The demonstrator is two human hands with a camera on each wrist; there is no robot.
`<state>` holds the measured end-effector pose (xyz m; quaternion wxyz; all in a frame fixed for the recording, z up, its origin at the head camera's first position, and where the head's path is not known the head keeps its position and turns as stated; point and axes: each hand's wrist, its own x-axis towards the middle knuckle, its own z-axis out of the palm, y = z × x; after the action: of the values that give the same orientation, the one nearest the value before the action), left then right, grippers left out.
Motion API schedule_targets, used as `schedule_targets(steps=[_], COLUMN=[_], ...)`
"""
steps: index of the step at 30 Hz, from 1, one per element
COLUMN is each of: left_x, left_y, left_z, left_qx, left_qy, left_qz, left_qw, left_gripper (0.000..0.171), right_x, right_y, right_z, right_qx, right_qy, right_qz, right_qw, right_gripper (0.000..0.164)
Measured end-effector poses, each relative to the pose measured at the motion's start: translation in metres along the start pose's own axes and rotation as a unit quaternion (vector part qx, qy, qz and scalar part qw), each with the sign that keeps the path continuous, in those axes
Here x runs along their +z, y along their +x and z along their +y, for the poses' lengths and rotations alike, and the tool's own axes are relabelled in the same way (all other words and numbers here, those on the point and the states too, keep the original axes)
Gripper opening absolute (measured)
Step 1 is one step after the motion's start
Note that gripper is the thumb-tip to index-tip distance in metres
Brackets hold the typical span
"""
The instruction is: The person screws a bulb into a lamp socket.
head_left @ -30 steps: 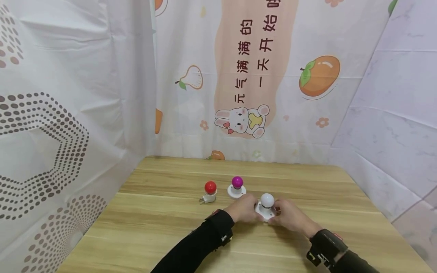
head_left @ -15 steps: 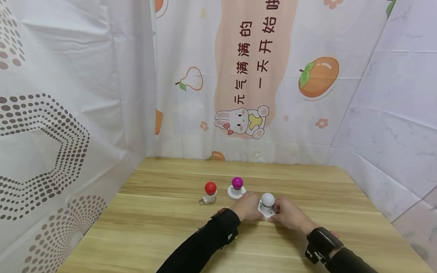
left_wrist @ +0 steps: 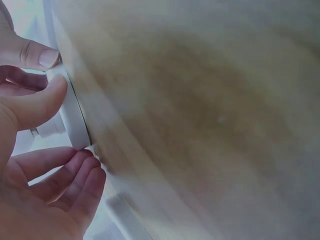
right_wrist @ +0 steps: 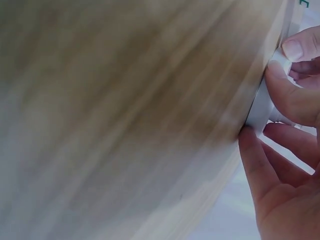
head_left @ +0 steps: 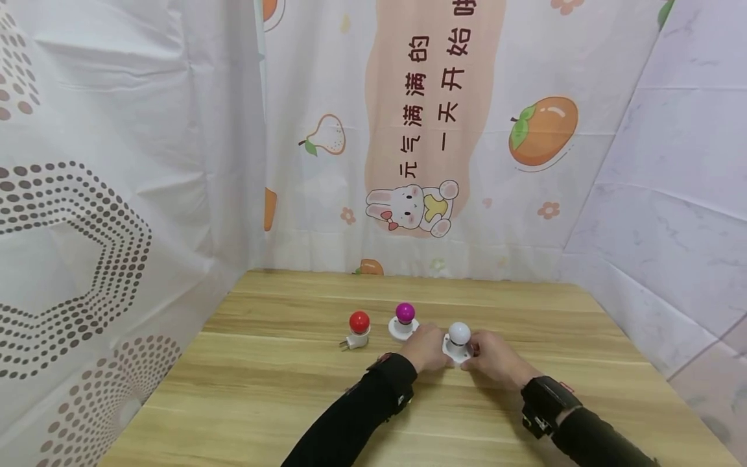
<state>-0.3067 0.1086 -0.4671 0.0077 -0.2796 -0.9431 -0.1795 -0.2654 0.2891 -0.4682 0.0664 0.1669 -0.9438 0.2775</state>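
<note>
A white bulb (head_left: 459, 333) stands upright in a white lamp holder (head_left: 457, 351) with a flat base, right of the table's middle. My left hand (head_left: 426, 348) grips the base from its left side, thumb near the front edge. From the other side my right hand (head_left: 496, 357) holds the same base between thumb and fingers. In the left wrist view the edge of the base (left_wrist: 76, 122) shows between thumb and fingertips, right at the wood. The right wrist view has both thumbs close together on the base (right_wrist: 260, 107).
Behind my left hand stands a purple bulb (head_left: 405, 312) in a round white holder (head_left: 398, 331). Farther left, a red bulb (head_left: 359, 322) sits in a white plug-in socket (head_left: 356, 340) with its prongs pointing left. Printed curtains (head_left: 327, 220) close off the wooden table (head_left: 262, 363) at back and sides.
Both hands have shifted the lamp holder with the white bulb slightly away from me and a little to the right. The purple and red bulbs stay where they were.
</note>
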Motion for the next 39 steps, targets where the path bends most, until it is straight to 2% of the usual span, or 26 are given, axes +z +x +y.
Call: schedule_targets(steps=[8, 15, 19, 22, 25, 27, 29, 33, 36, 39], left_x=[0.004, 0.003, -0.002, -0.007, -0.016, -0.026, -0.039, -0.065, -0.081, -0.094], left_y=[0.010, 0.009, 0.003, -0.003, -0.012, -0.019, -0.026, -0.044, -0.057, -0.069], left_z=[0.001, 0.006, 0.005, 0.002, -0.002, -0.004, -0.006, -0.010, -0.016, -0.024], left_qx=[-0.034, -0.064, -0.047, -0.025, -0.003, 0.006, 0.015, 0.042, 0.056, 0.042], left_qy=[-0.019, -0.005, -0.007, -0.045, -0.078, -0.073, -0.054, -0.006, 0.019, 0.039], left_qz=[0.010, 0.003, -0.008, -0.009, -0.002, 0.010, 0.027, 0.069, 0.103, 0.117], left_qw=[0.9992, 0.9979, 0.9988, 0.9986, 0.9969, 0.9973, 0.9981, 0.9967, 0.9929, 0.9915], left_gripper=[0.031, 0.031, 0.027, 0.023, 0.021, 0.024, 0.033, 0.049, 0.057, 0.069], right_x=[-0.003, -0.003, 0.000, 0.001, -0.004, -0.010, -0.019, -0.035, -0.043, -0.047], right_y=[0.006, 0.009, 0.009, 0.006, 0.003, 0.000, -0.002, -0.008, -0.013, -0.018], right_z=[-0.001, 0.000, -0.002, -0.005, -0.010, -0.014, -0.020, -0.033, -0.045, -0.059], right_qx=[0.013, 0.017, 0.027, 0.035, 0.044, 0.059, 0.080, 0.107, 0.092, 0.073], right_qy=[-0.026, -0.028, -0.027, -0.022, -0.007, 0.004, -0.002, -0.062, -0.101, -0.114], right_qz=[0.001, 0.002, 0.003, -0.003, -0.015, -0.022, -0.022, 0.002, 0.034, 0.061], right_qw=[1.000, 0.999, 0.999, 0.999, 0.999, 0.998, 0.997, 0.992, 0.990, 0.989], right_gripper=[0.025, 0.022, 0.022, 0.023, 0.028, 0.029, 0.035, 0.054, 0.066, 0.070])
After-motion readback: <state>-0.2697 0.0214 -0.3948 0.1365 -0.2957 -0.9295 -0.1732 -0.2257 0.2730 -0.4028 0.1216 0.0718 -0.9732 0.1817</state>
